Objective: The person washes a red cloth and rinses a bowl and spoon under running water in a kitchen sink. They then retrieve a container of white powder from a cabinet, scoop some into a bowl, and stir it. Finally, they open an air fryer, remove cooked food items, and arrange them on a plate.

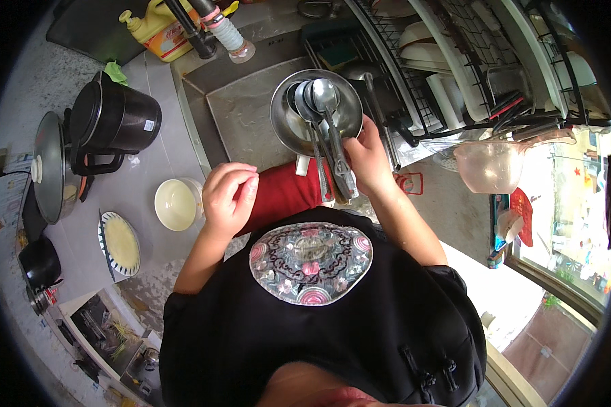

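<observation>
My right hand (369, 155) grips the near right rim of a round stainless steel bowl (285, 122), held over the near right part of the sink (252, 112). Several metal spoons and ladles (325, 95) lie in the bowl, their handles sticking out over its near rim beside my fingers. Fingers bent and with nothing seen in them, my left hand (231, 198) hovers at the near left edge of the sink. A cream-coloured bowl (177, 205) stands on the counter just left of it. Below the steel bowl, a white handle (302, 165) shows, whose owner I cannot tell.
Black faucet (201, 43) and yellow detergent jug (160, 33) stand behind the sink. Left on the counter are a dark lidded pot (114, 124), a glass-lidded pan (51, 168) and an oval plate (121, 244). A dish rack (422, 112) rises at right, near a translucent plastic dipper (490, 165).
</observation>
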A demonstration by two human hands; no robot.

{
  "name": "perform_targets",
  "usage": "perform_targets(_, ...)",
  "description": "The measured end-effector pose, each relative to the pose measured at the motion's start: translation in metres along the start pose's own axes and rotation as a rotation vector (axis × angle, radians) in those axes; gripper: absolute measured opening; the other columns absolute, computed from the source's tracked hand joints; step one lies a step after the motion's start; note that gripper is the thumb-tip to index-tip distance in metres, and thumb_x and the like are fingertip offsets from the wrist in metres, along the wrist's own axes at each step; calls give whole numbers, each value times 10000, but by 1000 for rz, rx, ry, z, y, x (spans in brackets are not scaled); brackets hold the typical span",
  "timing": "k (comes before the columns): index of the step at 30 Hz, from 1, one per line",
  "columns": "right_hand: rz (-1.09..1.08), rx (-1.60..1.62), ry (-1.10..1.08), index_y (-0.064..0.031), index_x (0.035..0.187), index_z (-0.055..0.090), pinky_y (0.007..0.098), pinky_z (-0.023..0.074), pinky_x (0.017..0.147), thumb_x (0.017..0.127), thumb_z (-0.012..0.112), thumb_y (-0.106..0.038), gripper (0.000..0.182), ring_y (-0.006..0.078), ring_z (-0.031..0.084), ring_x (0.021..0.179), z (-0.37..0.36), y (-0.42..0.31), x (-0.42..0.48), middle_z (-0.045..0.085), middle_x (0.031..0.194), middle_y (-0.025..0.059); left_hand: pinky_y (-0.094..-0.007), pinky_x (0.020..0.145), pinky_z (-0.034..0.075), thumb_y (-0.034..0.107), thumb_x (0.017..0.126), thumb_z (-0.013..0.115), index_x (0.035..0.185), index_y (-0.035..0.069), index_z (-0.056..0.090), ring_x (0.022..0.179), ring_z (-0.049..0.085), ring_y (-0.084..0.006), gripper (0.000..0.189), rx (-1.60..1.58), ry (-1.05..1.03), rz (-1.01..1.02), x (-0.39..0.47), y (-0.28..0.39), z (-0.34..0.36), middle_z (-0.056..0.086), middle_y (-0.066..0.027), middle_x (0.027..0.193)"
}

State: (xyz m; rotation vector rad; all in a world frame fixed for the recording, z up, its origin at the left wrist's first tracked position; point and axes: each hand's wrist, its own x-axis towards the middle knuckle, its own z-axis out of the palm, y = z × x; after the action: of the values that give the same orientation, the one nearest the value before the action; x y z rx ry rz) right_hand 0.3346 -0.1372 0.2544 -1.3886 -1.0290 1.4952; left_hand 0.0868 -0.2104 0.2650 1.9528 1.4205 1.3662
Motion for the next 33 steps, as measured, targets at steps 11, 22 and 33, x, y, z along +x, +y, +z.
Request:
perform_targets(11, 46, 57, -1, -26, 1356, 322, 204, 414, 569, 854, 456, 45, 524, 77, 538, 745, -1, 6, -3, 562, 1024, 68, -325, 639, 499, 8, 685, 758, 791, 8, 642, 729, 631, -245, 157, 10, -149, 184, 36, 18, 20, 648, -111, 836)
perform_targets(22, -45, 16, -58, 10, 1368, 273, 274, 527, 669, 849, 497, 3, 566, 173, 620, 853, 2, 15, -1, 576, 1052, 148, -364, 708, 482, 75, 672, 685, 863, 83, 669, 806, 582, -245, 192, 11, -575, 444, 88, 35, 48, 586, -43, 902)
perform_targets(33, -21, -49, -15, 9, 1365, 283, 300, 557, 639, 842, 490, -9, 563, 203, 632, 783, -1, 28, 8, 543, 1059, 150, -347, 790, 458, 180, 679, 698, 899, 73, 660, 1028, 537, -239, 248, 322, -720, 512, 52, 47, 48, 594, -72, 1086)
